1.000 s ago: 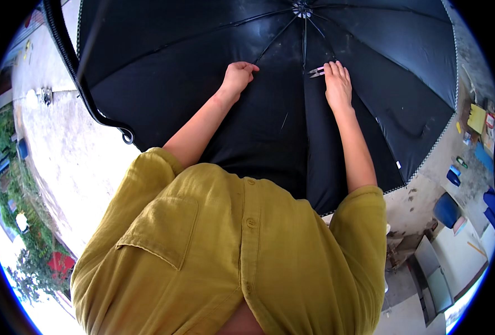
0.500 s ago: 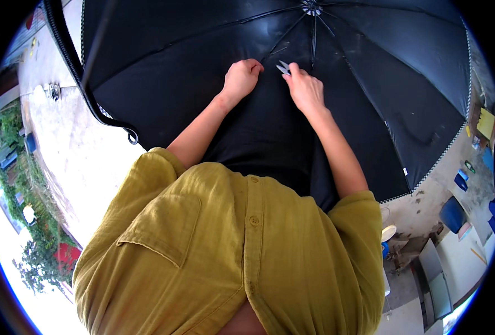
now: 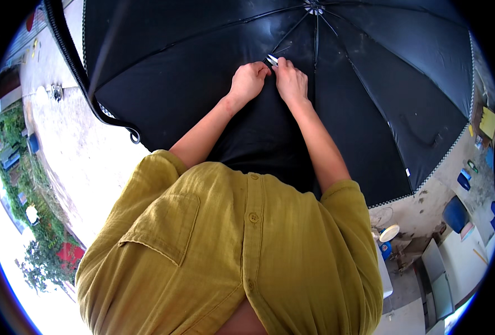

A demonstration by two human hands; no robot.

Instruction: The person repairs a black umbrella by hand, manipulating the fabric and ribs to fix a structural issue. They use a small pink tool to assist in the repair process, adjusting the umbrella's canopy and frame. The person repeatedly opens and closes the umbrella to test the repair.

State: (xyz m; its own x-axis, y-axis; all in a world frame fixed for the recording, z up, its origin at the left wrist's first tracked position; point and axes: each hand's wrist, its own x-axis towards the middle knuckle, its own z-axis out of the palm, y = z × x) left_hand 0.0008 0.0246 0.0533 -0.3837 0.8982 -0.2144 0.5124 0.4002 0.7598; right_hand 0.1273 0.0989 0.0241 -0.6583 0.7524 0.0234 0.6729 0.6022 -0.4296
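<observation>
A large black umbrella (image 3: 163, 84) lies spread in front of me, its ribs meeting at a metal hub (image 3: 314, 7) at the top. My left hand (image 3: 248, 82) is closed in a pinch on one rib's line; whatever lies between its fingertips is too small to make out. Close on its right, my right hand (image 3: 292, 82) grips a small pair of pale snips (image 3: 272, 60). Their pointed tips reach up and left, just above the left fingertips, against the rib. Whether the blades touch anything is not visible.
A black curved strip with a curled end (image 3: 135, 135) hangs at the left. Pale concrete and green plants (image 3: 18, 184) lie beyond it. At the right are a dark blue container (image 3: 455, 214), a yellow piece (image 3: 488, 123) and a round cream lid (image 3: 390, 233).
My right hand has moved left with the snips, bringing their tips beside the left fingertips. My left hand has shifted slightly right, still pinched.
</observation>
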